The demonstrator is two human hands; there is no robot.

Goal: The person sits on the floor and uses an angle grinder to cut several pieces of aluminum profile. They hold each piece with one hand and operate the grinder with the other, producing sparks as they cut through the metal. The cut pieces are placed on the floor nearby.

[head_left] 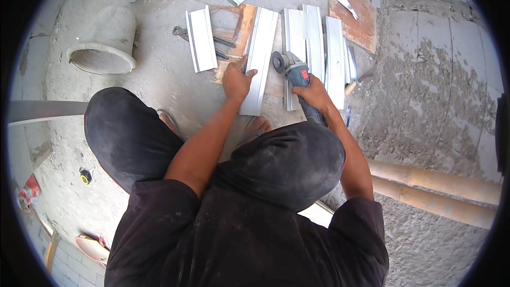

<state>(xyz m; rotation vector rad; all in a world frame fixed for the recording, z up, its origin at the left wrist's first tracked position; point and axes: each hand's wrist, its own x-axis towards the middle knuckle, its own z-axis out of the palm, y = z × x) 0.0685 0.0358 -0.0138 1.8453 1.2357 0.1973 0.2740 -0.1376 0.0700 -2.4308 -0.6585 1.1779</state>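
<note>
Dusty floor (164, 16) | left hand (237, 82) on channel (263, 48), likely steadying it, closure unclear | right hand (314, 95) wrapped round grinder (298, 76), seemingly for control

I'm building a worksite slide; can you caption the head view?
Left hand on a silvery metal channel, right hand gripping an angle grinder beside it.

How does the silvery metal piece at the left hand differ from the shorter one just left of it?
The longer piece stretches well past the shorter piece in length. In the picture, the longer piece leans top-rightward, while the shorter piece leans slightly top-leftward. The left hand touches the longer piece; no hand touches the shorter piece. Both are straight, silvery strips with ridged edges.
</note>
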